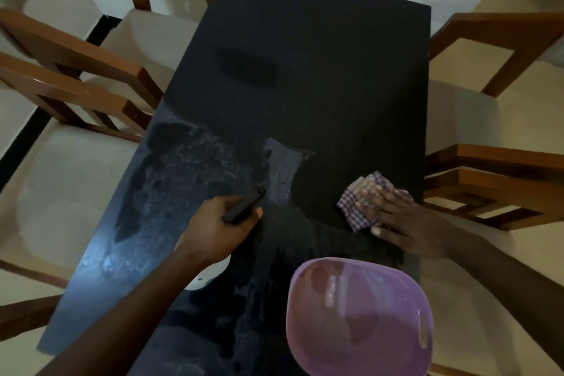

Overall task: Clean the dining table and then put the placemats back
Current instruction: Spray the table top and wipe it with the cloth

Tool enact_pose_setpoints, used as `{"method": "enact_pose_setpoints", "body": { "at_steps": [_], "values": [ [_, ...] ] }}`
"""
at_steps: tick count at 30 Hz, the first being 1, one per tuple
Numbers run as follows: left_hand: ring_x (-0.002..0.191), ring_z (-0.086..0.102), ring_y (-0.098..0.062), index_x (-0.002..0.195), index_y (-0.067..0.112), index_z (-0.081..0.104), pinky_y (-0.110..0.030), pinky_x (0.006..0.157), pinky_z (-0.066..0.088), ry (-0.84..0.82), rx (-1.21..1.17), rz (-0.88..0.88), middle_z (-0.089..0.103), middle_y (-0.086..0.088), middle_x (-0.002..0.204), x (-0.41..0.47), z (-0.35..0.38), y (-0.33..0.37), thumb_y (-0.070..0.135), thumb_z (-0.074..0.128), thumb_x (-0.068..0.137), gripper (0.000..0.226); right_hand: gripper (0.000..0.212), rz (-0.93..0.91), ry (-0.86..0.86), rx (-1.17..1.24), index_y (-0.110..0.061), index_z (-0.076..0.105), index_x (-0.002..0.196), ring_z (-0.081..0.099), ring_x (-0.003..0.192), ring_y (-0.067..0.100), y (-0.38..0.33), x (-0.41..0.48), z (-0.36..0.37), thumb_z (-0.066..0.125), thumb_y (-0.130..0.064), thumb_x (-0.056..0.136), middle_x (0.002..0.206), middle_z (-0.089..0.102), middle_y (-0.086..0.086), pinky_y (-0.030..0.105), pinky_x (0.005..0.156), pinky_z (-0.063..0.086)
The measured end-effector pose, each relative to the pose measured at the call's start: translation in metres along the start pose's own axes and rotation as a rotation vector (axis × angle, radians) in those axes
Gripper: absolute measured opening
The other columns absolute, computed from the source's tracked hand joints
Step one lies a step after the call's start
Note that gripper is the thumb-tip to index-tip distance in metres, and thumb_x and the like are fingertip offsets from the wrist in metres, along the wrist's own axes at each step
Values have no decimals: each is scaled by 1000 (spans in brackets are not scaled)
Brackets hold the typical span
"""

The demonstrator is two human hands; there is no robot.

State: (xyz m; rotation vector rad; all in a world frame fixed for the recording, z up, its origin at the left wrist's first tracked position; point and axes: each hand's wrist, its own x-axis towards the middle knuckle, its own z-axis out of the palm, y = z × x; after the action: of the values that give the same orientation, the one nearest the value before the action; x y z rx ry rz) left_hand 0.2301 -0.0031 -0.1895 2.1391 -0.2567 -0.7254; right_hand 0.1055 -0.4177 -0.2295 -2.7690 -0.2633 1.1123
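Two hands work the table (305, 55). The left hand (222, 223) curls round one slim dark object (244, 206), its tip at the wet streak (280, 174), which runs lengthwise away from the person. Right of the streak, the right hand (403, 223) presses one checked cloth (351, 210) with straight fingers. One purple basin (360, 314) sits nearer the person. No placemats in view.

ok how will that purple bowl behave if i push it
The purple bowl looks like thin plastic, so probably light. It seems to hold liquid that could slosh. The table beside it looks wet, so it may slide easily.
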Motion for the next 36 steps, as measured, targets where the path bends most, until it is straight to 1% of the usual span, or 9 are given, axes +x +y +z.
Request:
{"method": "enact_pose_setpoints", "body": {
  "at_steps": [4,8,12,17,24,27,30,33,36],
  "values": [
    [52,53,-15,67,19,60,-36,55,43,23,-41,-54,58,-1,57,-10,-3,-5,42,71,98,39,91,144,124,177,-52,-11,161,-34,155,12,-21,30,-16,-4,-96,81,171,-26,-16,44,128,-16],
    [56,62,-26,78,17,66,-40,57,49,37,-99,-72,67,-12,70,-21,-9,-5,53,66,92,39,103,210,263,291,-48,-8,164,-29,157,20,-73,92,-39,1,-100,76,170,-25,-16,51,128,-14],
    [66,67,-32,80,18,69,-45,62,54,59,-67,-66,71,-11,74,-31,-14,-5,53,65,94,38,88,95,227,308,-45,-2,166,-28,158,21,-146,138,-63,21,-88,93,173,-20,-14,51,127,-18],
    [53,58,-20,78,24,70,-33,53,43,112,-78,-53,68,-14,70,-39,-19,-8,38,69,99,25,78,-170,115,165,-41,4,167,-29,157,19,-216,131,-58,28,-77,102,174,-18,-12,47,126,-20],
    [62,65,-29,77,14,68,-35,60,49,117,-110,-87,68,-11,72,-47,-24,-13,38,69,99,32,78,-180,-109,53,-37,6,168,-34,151,16,-163,73,-39,21,-75,102,165,-22,-17,40,124,-21],
    [54,60,-15,77,15,66,-32,60,48,106,-95,-92,67,-8,70,-49,-26,-16,37,69,99,32,114,-72,-209,100,-37,0,167,-32,154,18,-111,82,-57,0,-102,73,172,-19,-11,45,129,-16],
    [54,60,-14,74,17,64,-33,60,48,110,-90,-91,67,-6,66,-49,-28,-20,38,70,99,33,103,-4,-160,114,-51,-6,160,-31,156,19,-88,98,-69,5,-105,72,170,-24,-16,52,131,-9],
    [61,67,-25,75,17,66,-35,61,50,99,-111,-102,69,-9,70,-48,-29,-21,38,70,99,32,90,68,-30,145,-45,-6,165,-31,155,19,-111,119,-79,23,-88,92,170,-28,-16,53,130,-10],
    [66,68,-26,80,15,69,-34,63,53,94,-130,-117,71,-10,75,-46,-32,-19,39,69,100,31,97,130,91,194,-43,-9,166,-30,157,21,-152,151,-92,27,-91,89,170,-29,-14,55,128,-11]
  ]
}}
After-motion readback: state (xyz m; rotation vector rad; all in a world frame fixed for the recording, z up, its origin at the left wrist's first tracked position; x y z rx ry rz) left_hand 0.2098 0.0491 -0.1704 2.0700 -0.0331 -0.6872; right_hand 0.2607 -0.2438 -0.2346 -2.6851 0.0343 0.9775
